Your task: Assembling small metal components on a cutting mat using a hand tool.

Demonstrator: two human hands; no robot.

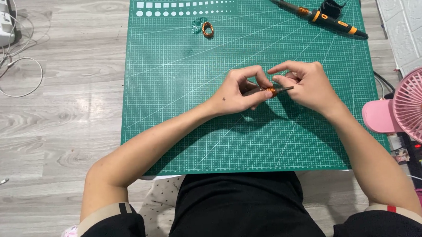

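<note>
bare mat point(182, 131) around the hands — soldering iron point(319, 16), copper coil point(207, 29) along far edge.

The person is wearing a black short-sleeved top; each sleeve is ending in a tan cuff band, the right one showing a red patch. The left hand point(233, 92) is bearing a small dark mark; the right hand point(306, 85) is showing none.

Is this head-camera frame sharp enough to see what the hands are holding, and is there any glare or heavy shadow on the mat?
Head view: evenly lit, no glare on the green cutting mat; soft shadow under both forearms. The left hand and right hand are in focus, but the small orange coil on a thin metal rod between the fingertips is too small to make out in detail. Slight wide-angle bending at the edges.
</note>
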